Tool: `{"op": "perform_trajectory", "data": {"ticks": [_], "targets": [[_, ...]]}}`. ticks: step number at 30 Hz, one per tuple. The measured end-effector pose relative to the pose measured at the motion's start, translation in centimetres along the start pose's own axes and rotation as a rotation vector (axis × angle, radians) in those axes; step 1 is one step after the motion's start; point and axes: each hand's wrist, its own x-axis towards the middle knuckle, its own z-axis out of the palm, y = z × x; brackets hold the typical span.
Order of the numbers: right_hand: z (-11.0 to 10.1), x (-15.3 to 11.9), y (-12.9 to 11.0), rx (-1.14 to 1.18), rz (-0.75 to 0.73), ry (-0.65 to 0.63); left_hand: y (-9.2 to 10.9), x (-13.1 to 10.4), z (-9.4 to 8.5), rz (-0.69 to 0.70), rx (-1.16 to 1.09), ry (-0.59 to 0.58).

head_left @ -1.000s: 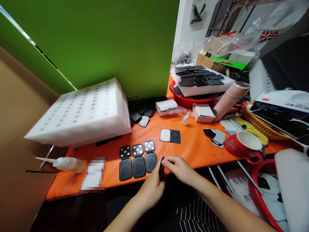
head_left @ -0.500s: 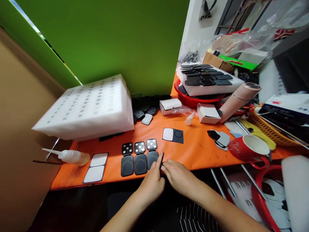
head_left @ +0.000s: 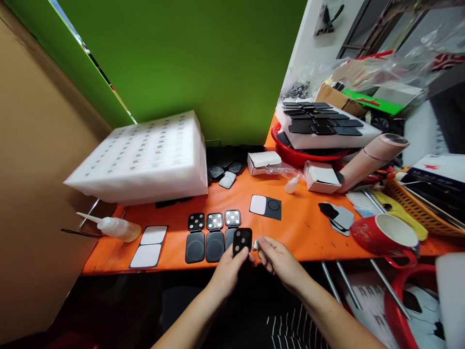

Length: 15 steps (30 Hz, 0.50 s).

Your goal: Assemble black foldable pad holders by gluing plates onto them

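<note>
My left hand (head_left: pixel 231 264) is closed on a black square panel (head_left: pixel 242 239) with pale dots, held up over the table's front edge. Just to its right, my right hand (head_left: pixel 278 257) pinches a small whitish piece (head_left: pixel 255 245), too small to name. Behind the held panel lie three hinged black pads in a row: the left pad (head_left: pixel 195 247), the middle pad (head_left: pixel 215 246) and a right one partly covered by the panel. Each has a dotted square flap, such as the left flap (head_left: pixel 196 222), folded out at the back.
A sheet with two white stickers (head_left: pixel 149 246) and a nozzle bottle (head_left: pixel 118 228) lie left. A half-used sticker card (head_left: pixel 265 207), small dropper bottle (head_left: pixel 292 184), red mug (head_left: pixel 378 232) and pink flask (head_left: pixel 374 162) are right. A white foam block (head_left: pixel 141 160) stands at the back left.
The black panel has turned up to show its dotted face. My right hand has moved apart from my left and now pinches a small whitish piece. The view has shifted slightly.
</note>
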Motion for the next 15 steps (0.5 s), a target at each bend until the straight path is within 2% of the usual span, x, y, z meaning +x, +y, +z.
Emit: {"op": "perform_trajectory", "data": {"ticks": [4, 8, 12, 15], "targets": [[-0.1, -0.2, -0.4, 0.010, 0.026, -0.009, 0.4, -0.3, -0.7, 0.017, 0.037, 0.045], [0.1, -0.4, -0.4, -0.030, 0.047, -0.060, 0.8, -1.1, -0.8, 0.185, 0.399, 0.073], [0.3, -0.9, -0.7, 0.186, 0.168, -0.134, 1.3, -1.8, -1.0, 0.366, 0.692, 0.070], [0.2, -1.6, -1.2, 0.398, 0.270, -0.194, 1.5, -2.4, -1.2, 0.500, 0.837, 0.013]]}}
